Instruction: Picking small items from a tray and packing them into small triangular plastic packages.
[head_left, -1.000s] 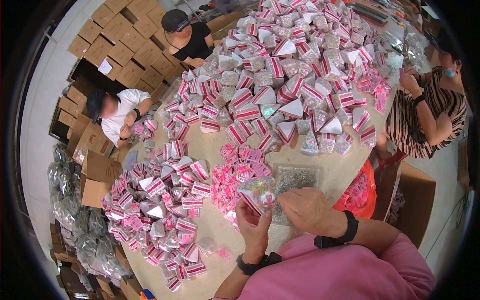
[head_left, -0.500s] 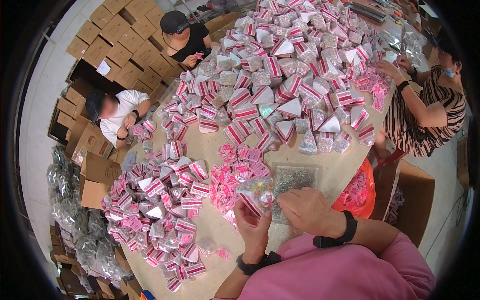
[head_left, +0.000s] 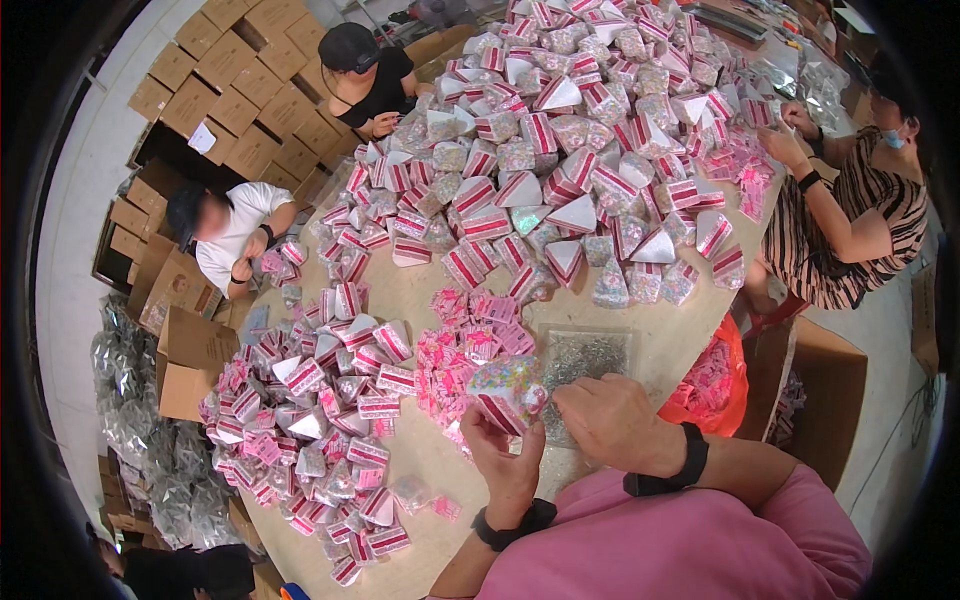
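Observation:
My left hand [head_left: 508,462] is closed around a cake-slice-shaped piece [head_left: 506,388]. The piece has a glittery, multicoloured top under clear wrap and a red-and-white striped side. My right hand [head_left: 604,415] is beside it, fingers curled and pinched close to the wrapped corner. Whatever its fingertips hold is too small or hidden to tell. Just beyond that hand lies a shallow clear tray [head_left: 612,350] of small silvery metal bits. A heap of pink printed tags [head_left: 450,352] spreads behind and left of the held piece.
A large mound of similar wedge pieces [head_left: 560,150] covers the far table, with a smaller heap [head_left: 320,400] at left. An orange-red bag [head_left: 738,375] of pink tags hangs at the right edge. Several people sit around the table. Cardboard boxes [head_left: 240,90] are stacked behind.
The held piece has tilted slightly, showing more of its striped side. My right hand stays close beside it. A dark-clothed person has come into view at the lower left.

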